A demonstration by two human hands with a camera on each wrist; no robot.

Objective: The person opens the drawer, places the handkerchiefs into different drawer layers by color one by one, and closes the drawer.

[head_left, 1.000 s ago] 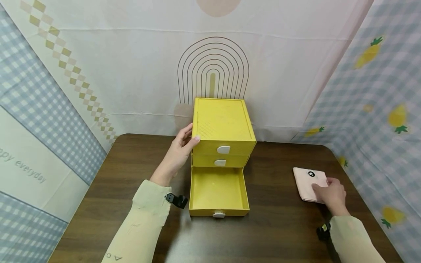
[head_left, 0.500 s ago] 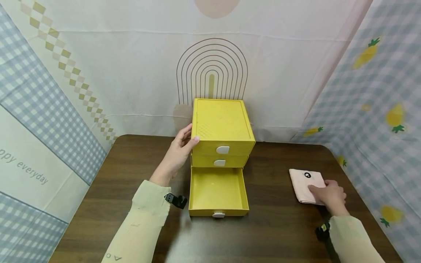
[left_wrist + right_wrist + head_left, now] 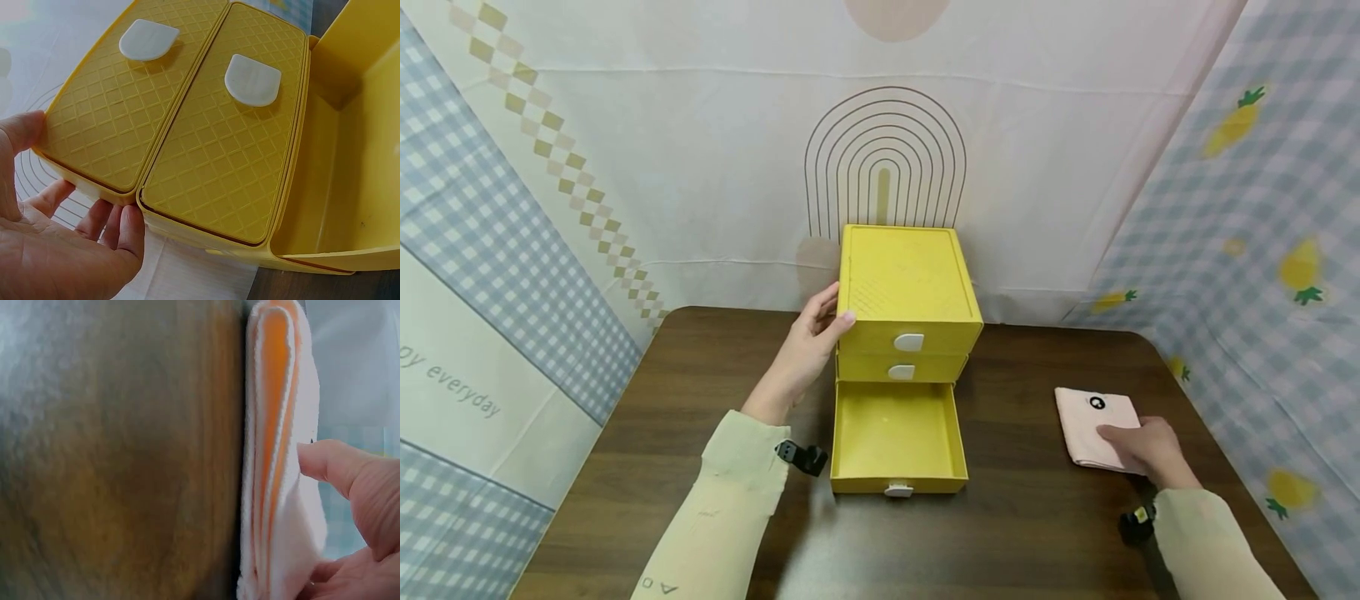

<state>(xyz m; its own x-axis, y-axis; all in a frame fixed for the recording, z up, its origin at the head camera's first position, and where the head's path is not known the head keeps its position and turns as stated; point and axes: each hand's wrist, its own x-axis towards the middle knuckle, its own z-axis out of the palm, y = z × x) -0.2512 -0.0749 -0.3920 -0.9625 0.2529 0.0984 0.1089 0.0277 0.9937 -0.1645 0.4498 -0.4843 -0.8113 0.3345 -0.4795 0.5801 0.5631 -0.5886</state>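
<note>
A yellow drawer cabinet [image 3: 906,275] stands at the back middle of the table, its bottom drawer [image 3: 895,429] pulled out with nothing inside. Its upper two drawers, with white tabs, are closed. My left hand [image 3: 805,354] holds the cabinet's left side, thumb at the front upper corner and fingers [image 3: 94,219] along the side wall. To the right, my right hand [image 3: 1153,448] pinches the near right edge of a folded pale pink towel [image 3: 1086,425] with a small dark round emblem. The thumb [image 3: 334,464] lies on the towel's top; the other fingers are mostly hidden.
The dark wooden table [image 3: 1007,533] extends around the cabinet. A patterned cloth [image 3: 715,167] hangs behind it, and a checked cloth [image 3: 1247,217] with pineapples borders the right side.
The towel has shifted left and slightly nearer, with my right hand pinching it. My left hand and the drawer cabinet stay in place.
</note>
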